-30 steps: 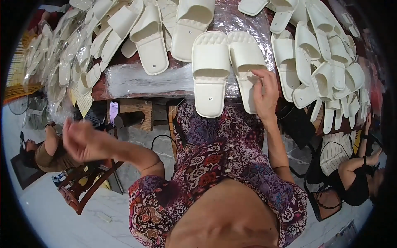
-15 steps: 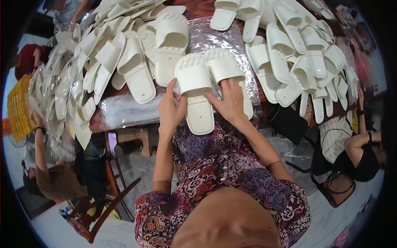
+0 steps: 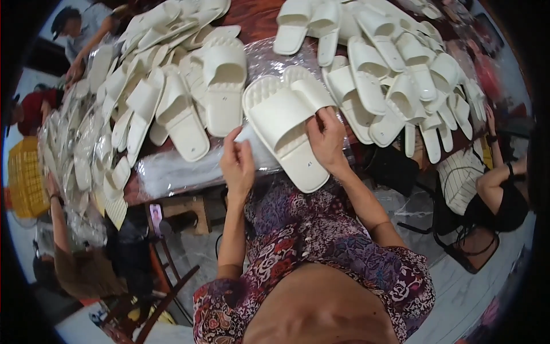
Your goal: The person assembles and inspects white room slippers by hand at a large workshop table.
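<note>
My right hand (image 3: 327, 140) is closed on a pair of cream slide slippers, its fingers at the straps' inner edge. The front slipper (image 3: 279, 114) lies tilted, toe toward the lower right, and partly covers the second slipper (image 3: 309, 89) behind it. To the left of the pair, my left hand (image 3: 238, 163) is raised, its fingers loosely bent and apart, holding nothing. Under the pair, clear plastic bags (image 3: 263, 57) cover part of the dark red table (image 3: 260, 23).
Cream slippers are heaped on the left (image 3: 182, 117) and right (image 3: 366, 74) of the table. A flat stack of clear bags (image 3: 183, 172) lies at the near edge. Co-workers sit at both sides, near a yellow crate (image 3: 27, 178) on the left.
My left hand has let go of the front slipper and drawn away from it. The pair has turned, the front slipper's toe swinging to the right, with my right hand holding on.
</note>
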{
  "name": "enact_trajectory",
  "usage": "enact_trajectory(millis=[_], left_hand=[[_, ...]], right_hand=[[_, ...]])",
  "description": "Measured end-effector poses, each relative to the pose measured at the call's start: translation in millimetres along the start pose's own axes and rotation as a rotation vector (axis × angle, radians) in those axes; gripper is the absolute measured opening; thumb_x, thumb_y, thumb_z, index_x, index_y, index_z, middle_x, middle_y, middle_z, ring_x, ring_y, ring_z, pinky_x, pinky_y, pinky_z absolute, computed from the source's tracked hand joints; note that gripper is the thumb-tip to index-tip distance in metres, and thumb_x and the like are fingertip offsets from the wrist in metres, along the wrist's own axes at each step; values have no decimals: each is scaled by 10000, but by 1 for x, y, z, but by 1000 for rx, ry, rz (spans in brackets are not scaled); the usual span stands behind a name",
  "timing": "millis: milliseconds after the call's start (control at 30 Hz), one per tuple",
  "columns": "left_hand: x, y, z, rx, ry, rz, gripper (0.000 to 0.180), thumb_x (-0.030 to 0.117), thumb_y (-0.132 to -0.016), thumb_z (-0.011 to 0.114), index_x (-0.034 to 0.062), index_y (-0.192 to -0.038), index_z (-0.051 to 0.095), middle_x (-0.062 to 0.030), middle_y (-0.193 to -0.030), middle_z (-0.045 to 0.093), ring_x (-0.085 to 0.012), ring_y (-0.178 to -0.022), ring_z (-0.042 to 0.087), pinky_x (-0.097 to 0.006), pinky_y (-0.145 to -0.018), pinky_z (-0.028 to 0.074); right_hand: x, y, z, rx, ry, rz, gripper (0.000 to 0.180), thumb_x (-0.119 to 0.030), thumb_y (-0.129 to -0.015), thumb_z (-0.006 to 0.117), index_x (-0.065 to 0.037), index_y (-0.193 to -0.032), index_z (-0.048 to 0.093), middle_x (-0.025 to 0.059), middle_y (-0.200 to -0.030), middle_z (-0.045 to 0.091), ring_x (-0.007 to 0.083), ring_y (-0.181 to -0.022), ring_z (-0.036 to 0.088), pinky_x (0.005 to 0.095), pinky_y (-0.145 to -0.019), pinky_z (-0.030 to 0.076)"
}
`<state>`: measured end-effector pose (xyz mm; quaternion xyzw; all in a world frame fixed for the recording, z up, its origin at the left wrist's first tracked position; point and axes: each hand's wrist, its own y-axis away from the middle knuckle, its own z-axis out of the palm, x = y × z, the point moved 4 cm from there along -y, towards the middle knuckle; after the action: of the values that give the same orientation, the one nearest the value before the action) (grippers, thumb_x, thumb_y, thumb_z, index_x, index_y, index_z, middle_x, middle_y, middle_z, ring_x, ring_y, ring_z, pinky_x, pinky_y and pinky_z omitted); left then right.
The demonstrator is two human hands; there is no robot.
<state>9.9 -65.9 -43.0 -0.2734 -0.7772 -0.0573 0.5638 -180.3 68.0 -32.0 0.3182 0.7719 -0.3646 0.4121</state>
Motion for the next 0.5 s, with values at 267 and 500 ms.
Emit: enact_trajectory(millis=[267,500], left_hand=[[-15,-4,13,-79,-359,220,290,97,-862,712,59,-1148,683,-70,-743,558,-201,-640,538,-324,-603,454],[-15,-5,14,-73,-359,137,285,104,-854,729,70,-1135,695,-63,-718,539,-184,-639,525,-329,-591,441]], right_hand=[[-20,-33,-55,-37,-342,-8,99,-56,-937,556,40,-960,562,115,-852,491,195,-719,519,307,-649,430],[1,-89,-128,155,-104,-158,100,-72,-952,522,24,-961,549,130,-869,493,258,-777,523,347,-731,441]])
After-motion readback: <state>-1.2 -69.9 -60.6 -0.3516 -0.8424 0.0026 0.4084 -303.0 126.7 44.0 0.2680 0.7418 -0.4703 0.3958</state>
